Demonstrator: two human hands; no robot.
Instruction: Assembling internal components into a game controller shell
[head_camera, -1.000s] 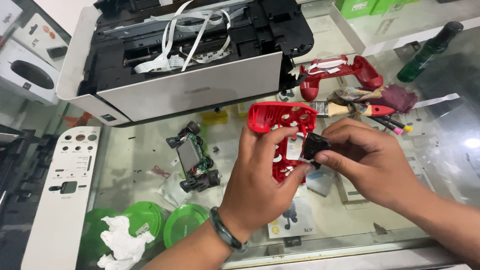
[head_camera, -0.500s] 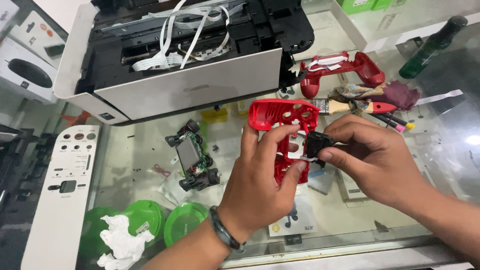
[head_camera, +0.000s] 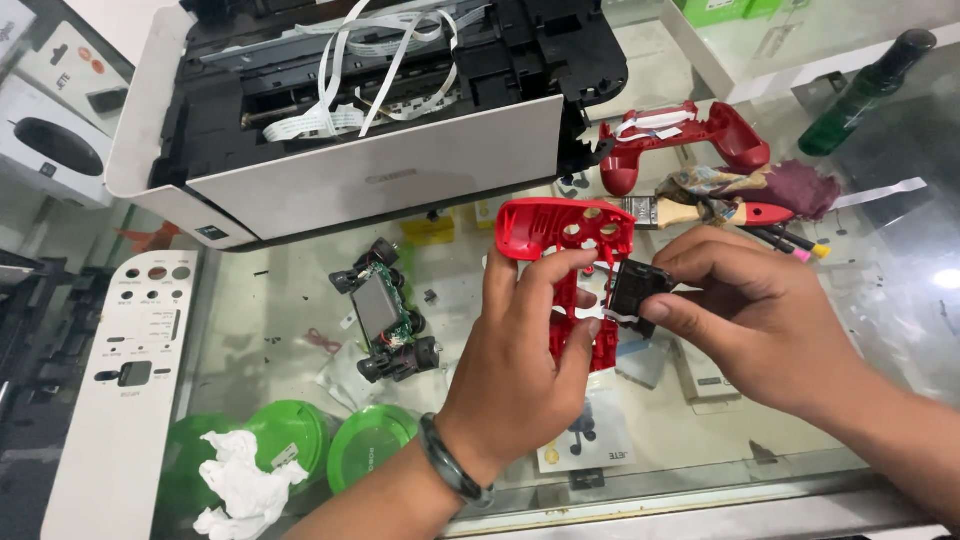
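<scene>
Over the glass surface (head_camera: 700, 430), just in front of the opened white printer (head_camera: 380, 170), much the same grip as a second ago, only shifted a little: red front shell (head_camera: 565, 235) of a game controller held upright in the left hand (head_camera: 520, 370), fingers (head_camera: 545, 285) clamped around its lower half, thumb side towards the camera. Beside it, touching the shell's right edge, a small black module (head_camera: 632, 292) pinched in the right hand (head_camera: 770, 320), fingers closed tight on it, forefinger on top and thumb beneath. Compared with the earlier views, module pressed closer against the shell's opening and the right forefinger curled further over it; shell tilted hardly at all. Judging from that, seating of the black part into the red shell well in hand but not visibly finished, a white edge of the part still showing outside the frame. Whether any clip has caught: cannot tell. Lying untouched on the surface: bare controller circuit board with its two thumbsticks (head_camera: 385, 320) to the left, matching red rear shell (head_camera: 680, 145) further back, a paintbrush (head_camera: 690, 210) by a crumpled cloth (head_camera: 770, 185), green lids (head_camera: 300, 450) with a wad of white tissue (head_camera: 245, 480) at the near left, and a white panel (head_camera: 130, 380) along the left edge.
</scene>
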